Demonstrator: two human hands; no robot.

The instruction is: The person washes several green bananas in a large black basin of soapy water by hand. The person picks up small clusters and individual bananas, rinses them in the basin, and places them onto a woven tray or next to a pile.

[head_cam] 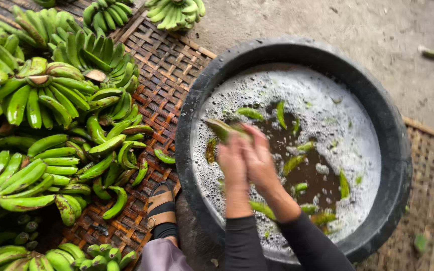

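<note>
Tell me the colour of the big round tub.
Black tub, seen in the head view.

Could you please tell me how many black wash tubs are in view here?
1. The single round black tub sits right of the woven mat, filled with foamy water; both hands, left hand and right hand, work over it.

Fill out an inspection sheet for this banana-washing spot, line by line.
Surface: woven mat on bare ground.
Job's things: black round tub of dark, foamy water with green bananas floating; one banana held above the water.
Clutter: bunches of green bananas piled on the mat left of the tub.
Hands: left hand and right hand pressed together around the held banana; blurred.
Cables: nothing seen.
Surroundings: sandalled foot beside the tub.
</note>
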